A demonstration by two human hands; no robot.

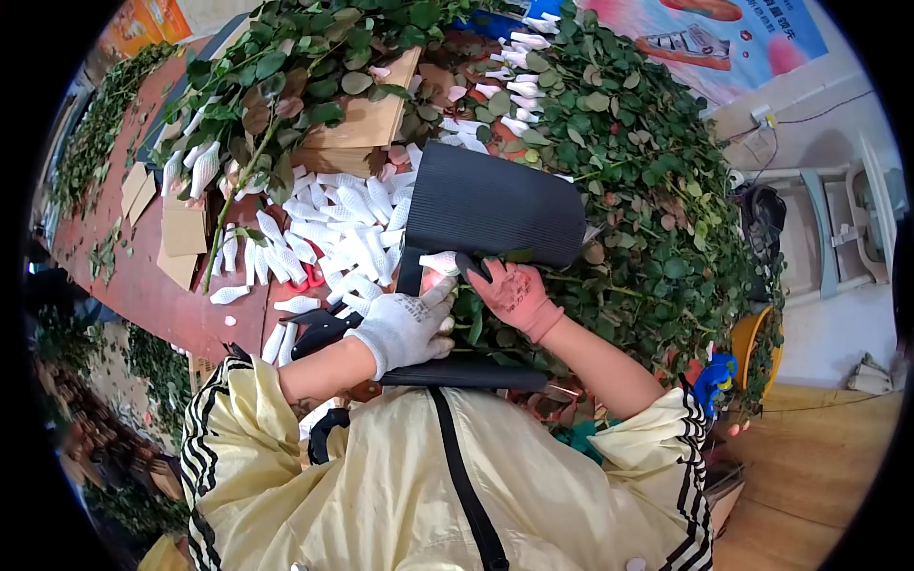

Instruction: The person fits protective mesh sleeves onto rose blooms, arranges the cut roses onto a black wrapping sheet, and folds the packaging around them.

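Note:
My left hand (407, 328), in a whitish glove, is closed at a rose (434, 278) with a pink bloom, its fingers bent over the stem and leaves just below the bloom. A white foam net sleeve (439, 262) lies against that bloom. Wearing a pink glove, my right hand (515, 297) is to the right of the rose with its fingers drawn together. A small dark piece (466, 265) shows at the right fingertips; its kind is unclear. Behind both hands stands a black ribbed panel (495, 205). Green leaves (469, 312) show between the hands.
Many white foam net sleeves (347, 214) are heaped on the red table (138, 276). Leafy rose stems (657, 200) are piled on the right. Cardboard pieces (357, 119) and netted roses (204, 169) are at the back left. Red-handled scissors (312, 278) lie partly under sleeves.

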